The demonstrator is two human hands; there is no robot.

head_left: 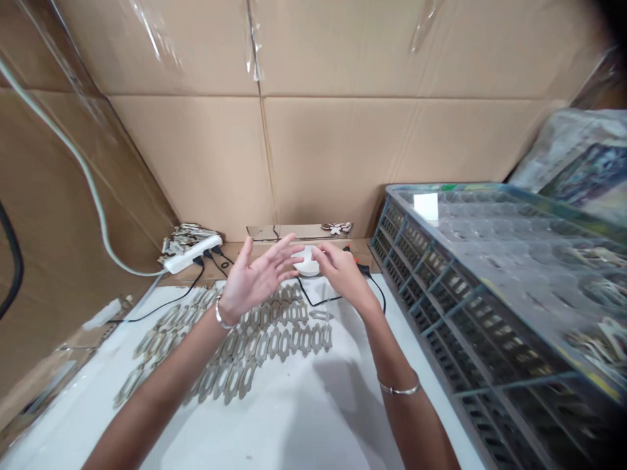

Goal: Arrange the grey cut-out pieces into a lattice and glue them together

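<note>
My left hand [257,277] is raised over the table with its palm turned up and fingers spread; nothing lies in it. My right hand [340,271] is beside it, fingers bent together in a pinch. Whatever those fingertips may hold is hidden or too small to name. Just behind the fingertips sits a small round white dish [307,264]. Under and around my left hand, flat beige-grey elongated pieces with hollow centres [284,343] lie in several rows. One similar piece [321,315] lies apart, below my right hand.
A plastic crate [421,287] stands on the right, with a clear compartmented tray [519,254] on top. At the back left are a white power strip [193,253], black cables and a heap of pieces [189,236]. Cardboard walls [333,150] enclose the white table [274,424].
</note>
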